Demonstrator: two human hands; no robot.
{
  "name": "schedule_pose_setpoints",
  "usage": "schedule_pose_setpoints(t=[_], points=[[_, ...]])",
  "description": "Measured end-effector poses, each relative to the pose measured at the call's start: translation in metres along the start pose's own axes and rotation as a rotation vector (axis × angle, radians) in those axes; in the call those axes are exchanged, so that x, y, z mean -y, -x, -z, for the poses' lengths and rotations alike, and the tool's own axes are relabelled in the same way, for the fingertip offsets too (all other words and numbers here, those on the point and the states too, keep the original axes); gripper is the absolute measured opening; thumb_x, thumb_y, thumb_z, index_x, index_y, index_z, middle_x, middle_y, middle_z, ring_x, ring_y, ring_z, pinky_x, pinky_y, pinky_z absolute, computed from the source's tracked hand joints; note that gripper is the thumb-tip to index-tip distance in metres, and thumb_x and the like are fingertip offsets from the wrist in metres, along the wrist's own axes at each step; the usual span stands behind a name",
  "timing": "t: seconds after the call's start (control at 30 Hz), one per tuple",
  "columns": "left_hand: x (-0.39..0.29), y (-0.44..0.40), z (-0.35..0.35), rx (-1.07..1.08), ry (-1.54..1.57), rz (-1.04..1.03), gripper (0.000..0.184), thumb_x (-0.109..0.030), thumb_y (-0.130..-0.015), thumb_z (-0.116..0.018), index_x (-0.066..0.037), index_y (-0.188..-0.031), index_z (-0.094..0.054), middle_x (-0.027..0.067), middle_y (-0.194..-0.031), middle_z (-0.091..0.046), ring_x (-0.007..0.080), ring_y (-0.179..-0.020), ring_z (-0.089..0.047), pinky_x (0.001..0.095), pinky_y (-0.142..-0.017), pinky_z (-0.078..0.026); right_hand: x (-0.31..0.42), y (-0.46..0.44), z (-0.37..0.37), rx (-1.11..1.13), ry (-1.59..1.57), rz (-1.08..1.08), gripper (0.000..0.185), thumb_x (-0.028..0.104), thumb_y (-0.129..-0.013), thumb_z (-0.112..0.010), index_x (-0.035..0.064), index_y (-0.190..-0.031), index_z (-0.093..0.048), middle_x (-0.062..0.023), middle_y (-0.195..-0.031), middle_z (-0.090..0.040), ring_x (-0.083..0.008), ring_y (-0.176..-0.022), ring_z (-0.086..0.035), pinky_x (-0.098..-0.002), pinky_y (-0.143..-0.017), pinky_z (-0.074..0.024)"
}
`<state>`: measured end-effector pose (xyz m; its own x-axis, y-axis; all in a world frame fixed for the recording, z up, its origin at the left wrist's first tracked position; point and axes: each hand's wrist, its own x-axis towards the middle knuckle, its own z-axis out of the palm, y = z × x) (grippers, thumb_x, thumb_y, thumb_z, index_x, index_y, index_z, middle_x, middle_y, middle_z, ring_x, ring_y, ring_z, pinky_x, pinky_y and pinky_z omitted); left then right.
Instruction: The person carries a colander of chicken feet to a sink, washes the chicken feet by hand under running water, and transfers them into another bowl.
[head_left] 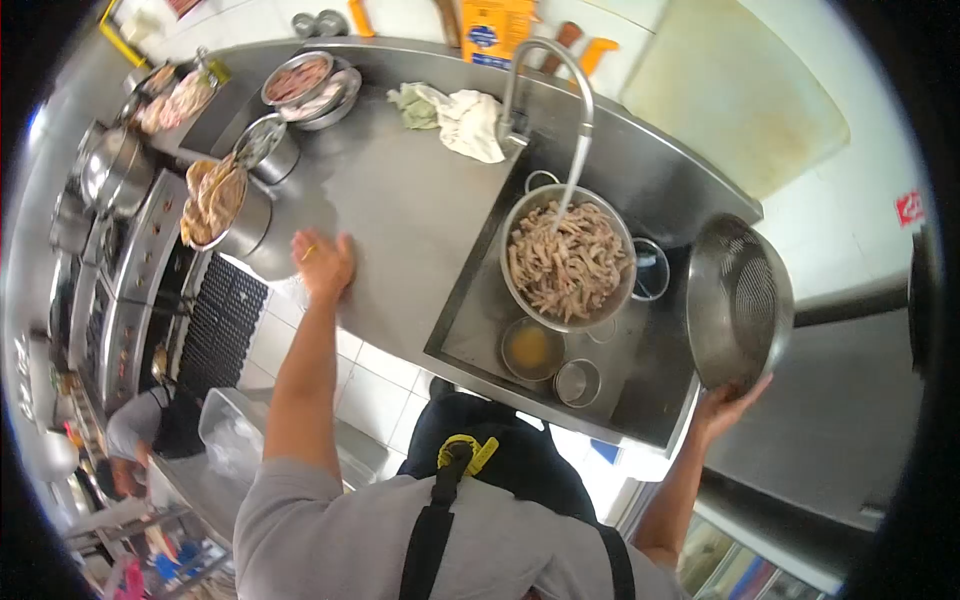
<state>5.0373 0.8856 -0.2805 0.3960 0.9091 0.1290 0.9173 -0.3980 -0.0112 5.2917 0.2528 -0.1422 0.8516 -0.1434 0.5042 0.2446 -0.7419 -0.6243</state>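
My left hand (324,264) is over the edge of the steel counter (400,200), fingers apart and holding nothing, near a tall pot (248,228) heaped with pale meat. My right hand (726,408) grips the lower rim of a large steel colander (738,300), tilted on its side at the right of the sink. Inside the sink (470,290), a big bowl (514,282) full of chicken feet (568,262) stands under the curved faucet (583,130). Beside that bowl are a smaller bowl with yellowish liquid (530,347) and a small metal cup (578,383).
Cloths (468,122) lie behind the sink's left corner. Bowls of meat (300,80) and a pot (268,148) stand at the back left. A stove (140,300) is at far left, with another person (140,430) below it. A plastic-lined bin (235,435) stands left of my body.
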Motion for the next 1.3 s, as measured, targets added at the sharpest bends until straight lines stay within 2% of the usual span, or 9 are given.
schedule_pose_setpoints(t=[0.13, 0.23, 0.3, 0.6, 0.77, 0.9, 1.0, 1.07, 1.3], points=[[-0.097, 0.034, 0.026, 0.120, 0.169, -0.334, 0.075, -0.048, -0.097, -0.035, 0.007, -0.146, -0.025, 0.0259, -0.155, -0.021, 0.0381, -0.146, -0.015, 0.0461, -0.120, -0.009, 0.039, 0.051, -0.006, -0.049, -0.364, -0.350, 0.056, 0.030, -0.096, -0.056, -0.0107, -0.129, -0.036, -0.0270, -0.128, -0.049, -0.0338, -0.115, -0.052, -0.0465, -0.100, -0.0409], [-0.173, 0.088, 0.068, 0.364, 0.453, -0.653, 0.075, -0.043, -0.094, -0.042, 0.009, -0.144, -0.026, 0.0281, -0.152, -0.025, 0.0397, -0.143, -0.022, 0.0477, -0.118, -0.015, 0.073, 0.088, -0.038, 0.039, -0.785, -0.625, 0.048, 0.018, -0.085, -0.059, 0.0015, -0.128, -0.045, -0.0182, -0.113, -0.058, -0.0294, -0.089, -0.063, -0.0415, -0.052, -0.0545], [-0.203, 0.142, 0.022, 0.038, 0.687, -0.831, 0.059, -0.033, -0.086, -0.056, 0.005, -0.131, -0.048, 0.0252, -0.138, -0.046, 0.0382, -0.127, -0.043, 0.0481, -0.110, -0.029, 0.134, 0.123, -0.051, 0.071, -0.878, -0.737, 0.047, 0.008, -0.083, -0.056, 0.0030, -0.128, -0.045, -0.0150, -0.112, -0.059, -0.0310, -0.090, -0.064, -0.0430, -0.053, -0.0576], [-0.158, 0.219, 0.030, 0.310, 0.645, -1.118, 0.046, -0.030, -0.084, -0.059, -0.002, -0.121, -0.058, 0.0227, -0.125, -0.055, 0.0365, -0.117, -0.051, 0.0497, -0.099, -0.038, 0.278, 0.195, -0.141, 1.074, -0.878, -0.976, 0.038, 0.016, -0.085, -0.060, -0.0018, -0.118, -0.053, -0.0194, -0.099, -0.066, -0.0317, -0.078, -0.068, -0.0423, -0.059, -0.0591], [-0.128, 0.220, -0.027, -0.103, 0.670, -1.173, 0.040, -0.028, -0.082, -0.060, -0.005, -0.115, -0.063, 0.0213, -0.117, -0.061, 0.0355, -0.112, -0.056, 0.0506, -0.092, -0.043, 0.314, 0.203, -0.171, 1.324, -0.890, -0.915, 0.049, 0.031, -0.089, -0.065, 0.0013, -0.126, -0.053, -0.0163, -0.103, -0.066, -0.0270, -0.076, -0.068, -0.0373, -0.058, -0.0578], [-0.122, 0.205, 0.027, 0.477, 0.680, -1.071, 0.029, -0.029, -0.084, -0.057, -0.005, -0.096, -0.067, 0.0204, -0.097, -0.066, 0.0382, -0.095, -0.063, 0.0491, -0.081, -0.049, 0.250, 0.151, -0.150, 1.311, -0.837, -0.602, 0.056, 0.039, -0.090, -0.066, -0.0007, -0.128, -0.054, -0.0156, -0.115, -0.063, -0.0284, -0.086, -0.069, -0.0349, -0.070, -0.0572], [-0.134, 0.201, 0.047, 0.630, 0.507, -0.857, 0.024, -0.028, -0.086, -0.056, -0.006, -0.094, -0.064, 0.0152, -0.095, -0.066, 0.0392, -0.093, -0.062, 0.0478, -0.078, -0.049, 0.161, 0.084, -0.127, 0.858, -0.461, -0.206, 0.035, 0.033, -0.091, -0.066, 0.0030, -0.110, -0.066, -0.0056, -0.089, -0.068, -0.0147, -0.077, -0.065, -0.0294, -0.069, -0.0528], [-0.146, 0.203, 0.043, 0.574, 0.699, -0.833, 0.021, -0.019, -0.084, -0.058, -0.003, -0.096, -0.061, 0.0194, -0.094, -0.065, 0.0396, -0.096, -0.061, 0.0488, -0.081, -0.049, 0.078, 0.040, -0.106, 0.427, 0.123, 0.290, 0.031, 0.023, -0.087, -0.066, 0.0036, -0.110, -0.066, -0.0146, -0.099, -0.068, -0.0304, -0.095, -0.066, -0.0420, -0.081, -0.0521], [-0.269, 0.192, 0.049, 0.336, 0.763, -0.899, 0.046, -0.011, -0.082, -0.060, -0.001, -0.125, -0.048, 0.0262, -0.104, -0.059, 0.0428, -0.096, -0.059, 0.0496, -0.082, -0.049, -0.123, -0.034, -0.077, 0.666, 0.684, -0.119, 0.092, 0.026, -0.082, -0.070, 0.0089, -0.152, -0.012, -0.0269, -0.137, -0.041, -0.0429, -0.107, -0.059, -0.0496, -0.091, -0.0479]])
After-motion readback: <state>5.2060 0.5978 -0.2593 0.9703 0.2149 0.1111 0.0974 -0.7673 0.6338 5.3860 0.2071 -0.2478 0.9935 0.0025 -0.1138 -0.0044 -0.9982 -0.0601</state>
